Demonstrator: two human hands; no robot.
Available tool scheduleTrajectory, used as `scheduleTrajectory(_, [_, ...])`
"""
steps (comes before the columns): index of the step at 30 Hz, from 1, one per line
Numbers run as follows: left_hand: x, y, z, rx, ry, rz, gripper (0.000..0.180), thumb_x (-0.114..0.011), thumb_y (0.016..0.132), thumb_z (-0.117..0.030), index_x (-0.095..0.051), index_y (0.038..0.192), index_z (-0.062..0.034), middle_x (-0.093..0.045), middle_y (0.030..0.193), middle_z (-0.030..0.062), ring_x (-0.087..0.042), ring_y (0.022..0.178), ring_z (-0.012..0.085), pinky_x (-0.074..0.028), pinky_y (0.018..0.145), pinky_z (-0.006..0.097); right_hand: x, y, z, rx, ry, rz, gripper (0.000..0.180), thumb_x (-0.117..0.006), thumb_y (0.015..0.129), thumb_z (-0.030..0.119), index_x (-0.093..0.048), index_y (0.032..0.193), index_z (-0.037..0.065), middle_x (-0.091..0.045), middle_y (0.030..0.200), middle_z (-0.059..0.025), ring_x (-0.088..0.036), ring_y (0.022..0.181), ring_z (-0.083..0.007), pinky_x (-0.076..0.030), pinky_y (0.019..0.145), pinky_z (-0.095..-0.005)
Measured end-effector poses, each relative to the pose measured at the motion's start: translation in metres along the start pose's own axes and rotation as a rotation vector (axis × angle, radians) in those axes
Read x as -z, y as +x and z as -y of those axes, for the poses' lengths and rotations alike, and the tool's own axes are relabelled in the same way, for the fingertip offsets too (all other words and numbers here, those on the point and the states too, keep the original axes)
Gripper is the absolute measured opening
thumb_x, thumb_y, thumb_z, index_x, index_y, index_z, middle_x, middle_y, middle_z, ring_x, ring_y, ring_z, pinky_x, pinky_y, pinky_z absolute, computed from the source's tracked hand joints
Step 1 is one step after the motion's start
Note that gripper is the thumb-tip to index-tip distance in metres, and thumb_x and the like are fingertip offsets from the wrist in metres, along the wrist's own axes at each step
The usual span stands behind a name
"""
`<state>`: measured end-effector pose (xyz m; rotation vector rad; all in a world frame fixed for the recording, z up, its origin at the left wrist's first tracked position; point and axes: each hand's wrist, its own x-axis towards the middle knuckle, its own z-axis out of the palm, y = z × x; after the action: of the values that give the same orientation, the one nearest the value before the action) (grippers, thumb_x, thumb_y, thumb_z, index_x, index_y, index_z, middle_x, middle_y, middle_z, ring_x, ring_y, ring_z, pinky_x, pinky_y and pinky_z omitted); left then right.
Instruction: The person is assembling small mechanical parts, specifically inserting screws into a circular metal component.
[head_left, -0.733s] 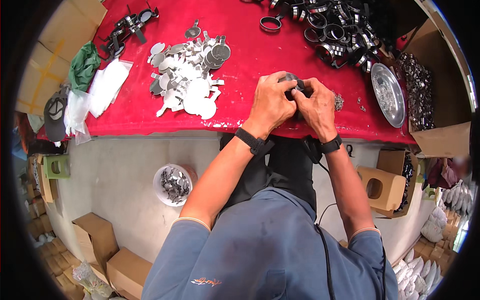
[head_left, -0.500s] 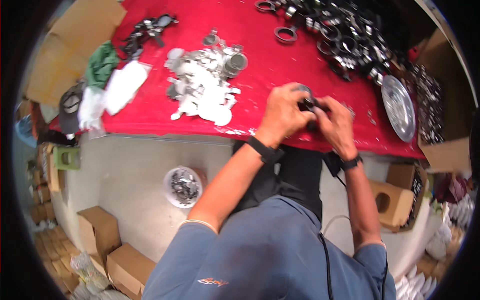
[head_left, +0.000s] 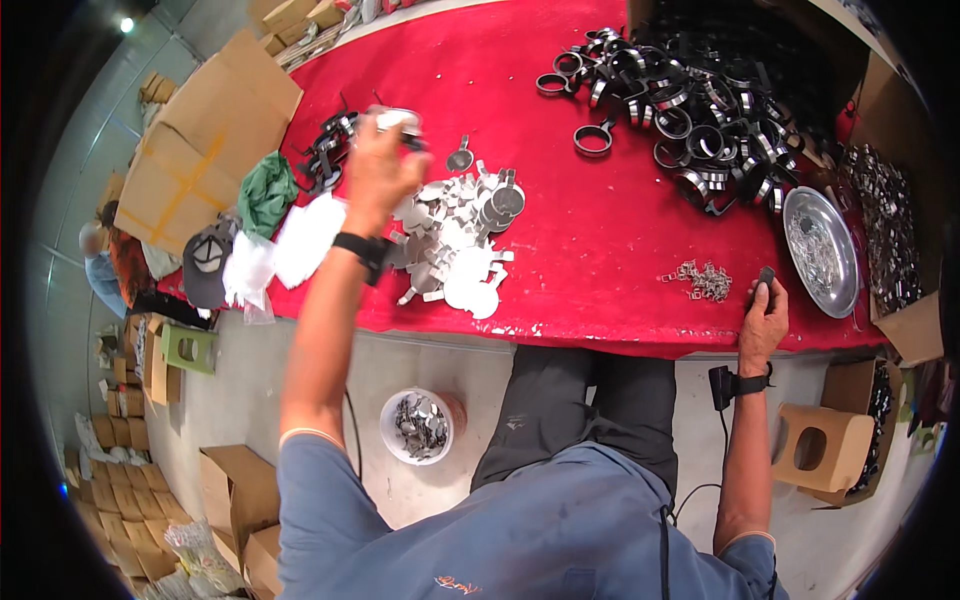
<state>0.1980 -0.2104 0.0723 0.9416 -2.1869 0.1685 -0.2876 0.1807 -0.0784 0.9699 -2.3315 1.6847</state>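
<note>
At the far left, stacked brown cartons (head_left: 120,440), then a green stool (head_left: 190,350) on the floor and, above it in view, a large cardboard box (head_left: 195,150). Next along the edge of the red-covered table (head_left: 580,230), a dark cap (head_left: 207,265), a clear plastic bag (head_left: 250,270), a green cloth (head_left: 268,192) and white sheets (head_left: 308,240). Just beyond the sheets, a small pile of black ring parts (head_left: 325,155). Beside that pile, blurred and raised over the table, the left hand (head_left: 385,170), fingers curled around a dark-edged piece (head_left: 398,120) with a pale round face; too smeared to tell the exact grip. Below the table, on the floor, a white bucket (head_left: 387,445) filled with small metal bits. Up on the cloth again, near the left hand, a heap of flat metal discs (head_left: 470,265) with short tabs. Farther right, a lone black ring (head_left: 593,140) just apart from a big mound of black-and-silver rings (head_left: 705,140). Nearer the front edge, a scatter of tiny metal clips (head_left: 708,282), and just beside them the right hand (head_left: 765,318), pinching a small dark piece (head_left: 766,275) upright between thumb and fingers. Then a shallow metal tray (head_left: 846,255) holding fine bits, and lastly a carton of shiny parts (head_left: 880,220).
</note>
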Motion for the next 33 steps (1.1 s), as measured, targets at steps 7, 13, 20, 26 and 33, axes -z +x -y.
scheduleTrajectory(7, [-0.048, 0.041, 0.039, 0.045, 0.242, -0.046, 0.057, -0.082, 0.087, -0.009, -0.067, 0.143, -0.0041, -0.057, 0.152, 0.0322, -0.054, 0.142, 0.0508, -0.045, 0.123, 0.056, -0.007, -0.009, 0.019, 0.128, -0.185, 0.024, 0.047, -0.067, 0.104, 0.006, -0.063, 0.151, 0.002, -0.071, 0.14, -0.0225, -0.07, 0.126, -0.0382, -0.054, 0.11, -0.0469])
scheduleTrajectory(13, [-0.193, 0.045, -0.107, -0.059, -0.154, 0.311, 0.06, -0.078, 0.094, -0.009, -0.063, 0.151, -0.0087, -0.058, 0.156, 0.0326, -0.058, 0.143, 0.0502, -0.05, 0.12, 0.053, -0.002, 0.0, 0.02, 0.134, -0.145, 0.057, 0.051, -0.068, 0.105, 0.006, -0.061, 0.155, 0.003, -0.066, 0.149, -0.0198, -0.065, 0.136, -0.0388, -0.05, 0.117, -0.0473])
scheduleTrajectory(20, [-0.22, 0.022, -0.183, 0.014, -0.147, 0.348, 0.027, -0.074, 0.093, -0.013, -0.07, 0.116, -0.0006, -0.068, 0.126, 0.0295, -0.071, 0.111, 0.0493, -0.06, 0.095, 0.057, -0.004, 0.002, 0.009, 0.163, -0.262, 0.088, 0.052, -0.071, 0.104, 0.008, -0.058, 0.154, -0.001, -0.062, 0.154, -0.0231, -0.059, 0.143, -0.0419, -0.047, 0.122, -0.0481])
scheduleTrajectory(26, [-0.131, -0.026, -0.217, 0.103, -0.39, 0.195, 0.018, -0.064, 0.108, -0.014, -0.056, 0.117, -0.0002, -0.071, 0.088, 0.0276, -0.07, 0.085, 0.0514, -0.054, 0.077, 0.062, -0.008, -0.007, 0.044, 0.251, -0.293, -0.002, 0.058, -0.074, 0.102, 0.008, -0.057, 0.156, -0.001, -0.057, 0.161, -0.0224, -0.055, 0.147, -0.0419, -0.044, 0.124, -0.0497])
scheduleTrajectory(33, [-0.031, -0.094, -0.233, 0.328, -1.177, 0.769, 0.029, -0.051, 0.12, -0.022, -0.064, 0.136, -0.0017, -0.075, 0.097, 0.0056, -0.069, 0.083, 0.0117, -0.057, 0.074, 0.031, -0.014, -0.04, 0.151, 0.435, 0.063, 0.74, 0.056, -0.085, 0.084, 0.002, -0.071, 0.139, 0.002, -0.073, 0.136, -0.0203, -0.069, 0.127, -0.0381, -0.056, 0.107, -0.045])
